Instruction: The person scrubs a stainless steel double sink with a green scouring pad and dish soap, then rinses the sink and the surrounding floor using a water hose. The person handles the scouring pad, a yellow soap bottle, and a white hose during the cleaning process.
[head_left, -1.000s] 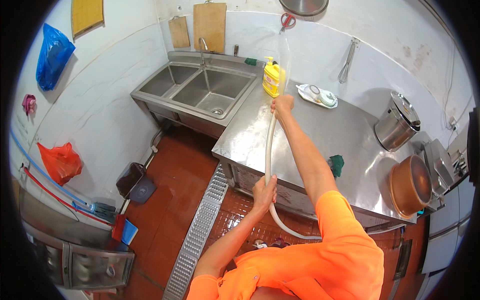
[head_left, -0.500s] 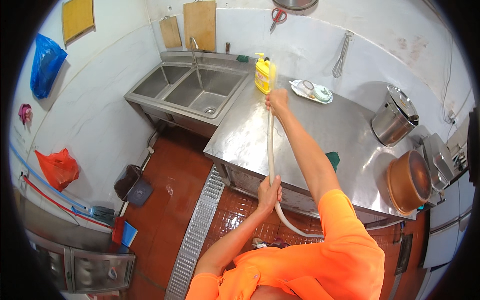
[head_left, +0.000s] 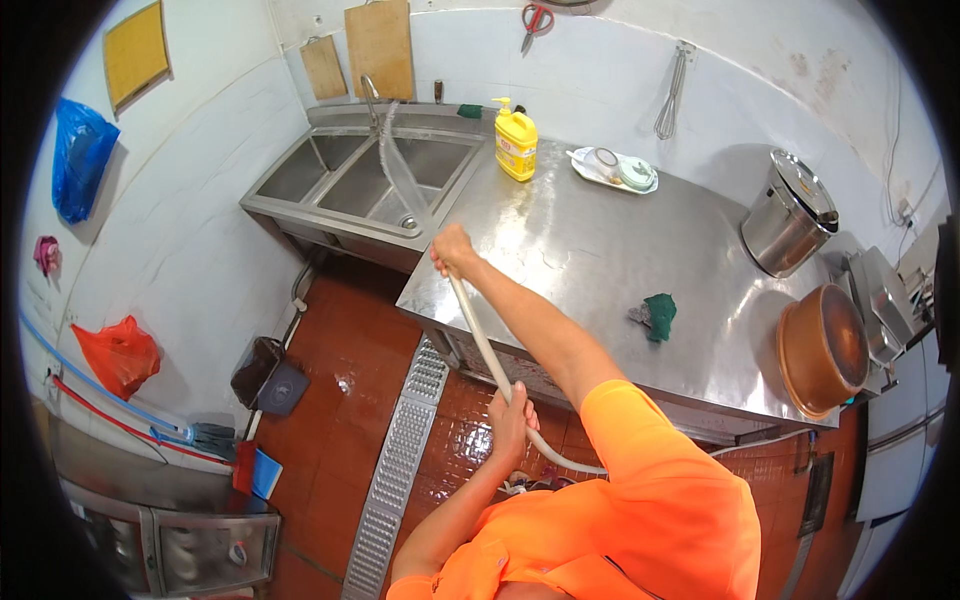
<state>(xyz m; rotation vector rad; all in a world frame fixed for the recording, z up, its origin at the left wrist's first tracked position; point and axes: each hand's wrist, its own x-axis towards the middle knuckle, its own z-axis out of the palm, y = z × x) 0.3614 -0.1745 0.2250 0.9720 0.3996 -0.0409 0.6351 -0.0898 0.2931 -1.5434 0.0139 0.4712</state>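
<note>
My right hand (head_left: 453, 250) grips the end of a pale hose (head_left: 482, 340) at the left edge of the steel counter (head_left: 600, 250). A jet of water (head_left: 398, 170) leaves the hose end and arcs over the double steel sink (head_left: 350, 185) toward the back wall. My left hand (head_left: 511, 420) holds the same hose lower down, near my orange shirt. The hose curves from there down toward the floor behind my arm.
A yellow soap bottle (head_left: 516, 145), a small tray of dishes (head_left: 612, 170), a green scouring pad (head_left: 655, 316), a steel pot (head_left: 790, 215) and a brown bowl (head_left: 822, 348) are on the counter. A floor drain grate (head_left: 400, 450) crosses wet red tiles. A dustpan (head_left: 268, 375) lies by the wall.
My right hand has swung the hose end left, from beside the yellow bottle to the counter's left edge. The water jet now sprays over the sink. My left hand keeps its grip.
</note>
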